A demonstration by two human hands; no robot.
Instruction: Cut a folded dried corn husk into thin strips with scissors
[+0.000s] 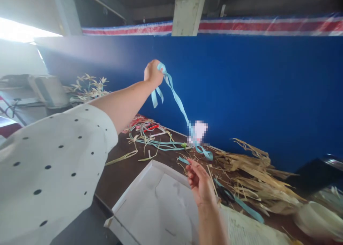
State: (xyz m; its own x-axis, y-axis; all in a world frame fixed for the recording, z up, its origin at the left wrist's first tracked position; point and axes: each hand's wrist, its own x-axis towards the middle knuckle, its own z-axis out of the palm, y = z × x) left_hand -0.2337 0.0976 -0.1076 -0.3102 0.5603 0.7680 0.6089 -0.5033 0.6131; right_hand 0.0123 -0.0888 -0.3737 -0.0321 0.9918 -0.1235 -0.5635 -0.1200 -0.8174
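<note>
My left hand [154, 73] is raised high in front of the blue wall, its fingers closed round a bunched light-blue ribbon [177, 98]. One long length of the ribbon hangs down to the table, and shorter ends dangle below the fist. My right hand [199, 179] is low over the right edge of a white shallow box [160, 198], thumb and fingertips pinched on a short light-blue strip [183, 160]. Beside the ribbon's lower end is a pixelated pale patch.
Light-blue cords [160, 143] and red and pale scraps lie on the dark table [120, 175]. Dry tan husks [257, 170], black scissors [226, 195], another blue strip [249, 209] and a white bowl [318, 218] are at right. Pale flowers [89, 87] stand at left.
</note>
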